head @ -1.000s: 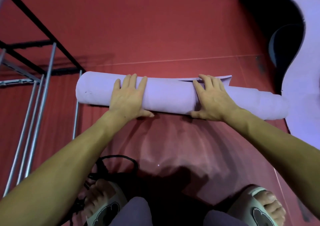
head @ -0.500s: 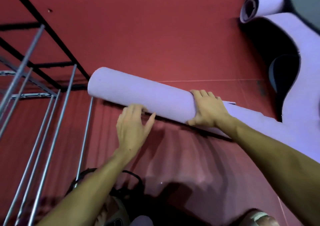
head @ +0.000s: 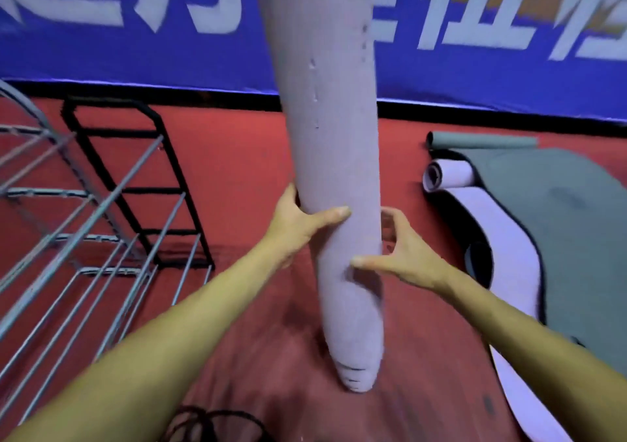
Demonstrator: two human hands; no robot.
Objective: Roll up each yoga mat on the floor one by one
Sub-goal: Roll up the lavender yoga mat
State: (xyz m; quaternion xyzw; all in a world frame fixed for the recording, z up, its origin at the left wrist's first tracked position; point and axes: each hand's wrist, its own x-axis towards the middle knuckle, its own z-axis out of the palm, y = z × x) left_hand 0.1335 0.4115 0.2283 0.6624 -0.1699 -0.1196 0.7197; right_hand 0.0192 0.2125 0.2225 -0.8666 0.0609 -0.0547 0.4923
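Rolled mat [head: 334,156]: I have it stood on end in the middle of the frame, lower tip on the red floor [head: 237,177]. A second ago it lay flat under both palms; half a second ago its left end was lifting.
Left hand [head: 298,224]: I grip the left side of the roll, thumb across its front, fingers curled behind it.
Right hand [head: 403,255]: I have it on the right side a little lower, thumb tip touching the front; the fingers curve toward the roll's far side, and I judge this a loose hold.
What the change means: as I read it, this mat is finished rolling and is being stood up to square its ends or carry it off.
Rack [head: 112,224]: wire shelves at the left of the frame, near the roll, perhaps where it goes.
Other mats [head: 509,231]: at the right of the frame, a lilac one and a grey one, each only partly rolled, so work remains.
Risk: the lower end looks telescoped, so the layers could slip.
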